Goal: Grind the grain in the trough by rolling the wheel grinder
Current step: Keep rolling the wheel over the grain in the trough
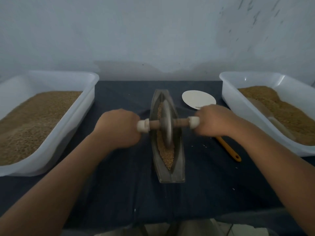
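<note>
Against a pale wall, on the dark-clothed counter (119, 184), the trough (179, 167) lies in the middle. Its long axis runs straight away from the person, far end toward the wall, and the wheel (167, 123) stands upright in it about midway, with the axle (154, 125) crossing left to right. The left grip (119, 128) and right grip (214, 121) each clench an axle end; to grind well, I'd judge, both should press down evenly with the axle square to the trough, so the wheel rolls the full length over the grain (167, 155) without climbing the walls.
</note>
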### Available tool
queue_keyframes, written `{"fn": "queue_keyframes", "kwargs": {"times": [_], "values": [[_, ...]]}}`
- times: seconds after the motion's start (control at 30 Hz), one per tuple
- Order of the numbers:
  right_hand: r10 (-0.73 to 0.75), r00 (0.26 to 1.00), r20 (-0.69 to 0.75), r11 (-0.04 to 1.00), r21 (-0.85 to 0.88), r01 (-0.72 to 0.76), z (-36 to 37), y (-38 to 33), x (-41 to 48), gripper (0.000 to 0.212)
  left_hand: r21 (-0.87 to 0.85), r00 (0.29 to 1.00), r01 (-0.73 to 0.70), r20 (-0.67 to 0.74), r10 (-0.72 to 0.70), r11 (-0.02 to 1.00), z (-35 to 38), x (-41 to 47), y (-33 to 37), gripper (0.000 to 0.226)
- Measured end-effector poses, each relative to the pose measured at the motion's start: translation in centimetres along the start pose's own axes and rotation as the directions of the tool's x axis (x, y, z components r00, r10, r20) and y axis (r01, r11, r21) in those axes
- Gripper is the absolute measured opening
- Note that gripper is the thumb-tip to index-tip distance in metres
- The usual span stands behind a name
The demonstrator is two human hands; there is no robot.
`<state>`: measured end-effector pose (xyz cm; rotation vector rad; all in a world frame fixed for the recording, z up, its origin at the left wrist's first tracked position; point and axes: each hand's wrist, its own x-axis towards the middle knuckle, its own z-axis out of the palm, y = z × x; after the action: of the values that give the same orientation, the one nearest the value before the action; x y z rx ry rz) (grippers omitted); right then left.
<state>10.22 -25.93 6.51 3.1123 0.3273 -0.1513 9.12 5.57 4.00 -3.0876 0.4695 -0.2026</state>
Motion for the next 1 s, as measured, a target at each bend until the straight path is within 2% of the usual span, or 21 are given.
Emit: {"fn": "queue_keyframes", "kwargs": {"times": [0.07,0.13,0.23,0.33,0.4,0.5,0.6,0.7,0.77,0.83,0.93,1.0], "values": [[-0.027,0.991,0.131,0.998,0.065,0.019,0.2,0.2,-2.3,0.028,0.042,0.997,-0.062,-0.041,0.064,0.997,-0.2,-1.9,0.0,0.025],[-0.034,0.99,0.139,0.995,0.1,0.02,0.8,0.5,-2.7,0.029,0.083,0.994,-0.097,-0.048,0.102,0.992,-0.5,-1.7,0.1,0.026],[0.031,0.998,-0.05,0.998,0.053,-0.029,2.0,0.6,-0.4,0.026,0.062,0.999,-0.031,0.017,0.03,0.998,-1.3,1.9,0.3,0.025],[0.107,0.943,-0.314,0.993,-0.014,-0.117,2.2,-0.1,3.1,0.036,0.028,0.997,0.052,0.051,-0.053,0.998,-1.9,5.6,-0.2,0.026],[0.099,0.915,-0.391,0.993,-0.017,-0.115,1.9,-0.4,4.4,0.036,0.0,0.997,0.068,0.038,-0.068,0.998,-1.5,6.3,-0.4,0.025],[0.038,0.926,-0.375,0.998,-0.023,-0.051,1.6,-0.3,3.5,0.034,-0.039,0.993,0.054,0.107,-0.05,0.998,-1.2,4.8,-0.3,0.023],[-0.042,0.961,-0.274,0.998,-0.052,0.029,2.0,0.4,0.3,0.038,-0.074,0.984,-0.001,0.176,0.014,0.997,-0.5,1.3,-0.6,0.022],[-0.096,0.974,-0.203,0.995,-0.059,0.086,1.9,0.8,-2.2,0.033,-0.049,0.996,-0.022,0.085,0.026,0.999,0.2,-1.3,-0.6,0.027],[-0.074,0.979,-0.192,0.997,-0.041,0.067,1.7,0.6,-1.8,0.038,-0.029,0.999,0.005,0.045,-0.003,1.0,0.4,-1.0,-0.4,0.028],[-0.015,0.966,-0.258,0.998,-0.059,0.0,1.4,-0.1,-0.2,0.046,-0.042,0.999,0.045,0.019,-0.044,0.998,0.5,0.6,-0.3,0.028],[0.023,0.889,-0.456,0.994,-0.089,-0.071,1.5,-1.0,2.3,0.033,-0.055,0.993,0.113,-0.017,-0.114,0.992,0.7,3.2,-0.5,0.028],[0.019,0.858,-0.513,0.989,-0.118,-0.093,1.3,-1.4,3.1,0.031,-0.089,0.989,0.146,-0.001,-0.147,0.985,0.8,4.3,-0.7,0.027]]}}
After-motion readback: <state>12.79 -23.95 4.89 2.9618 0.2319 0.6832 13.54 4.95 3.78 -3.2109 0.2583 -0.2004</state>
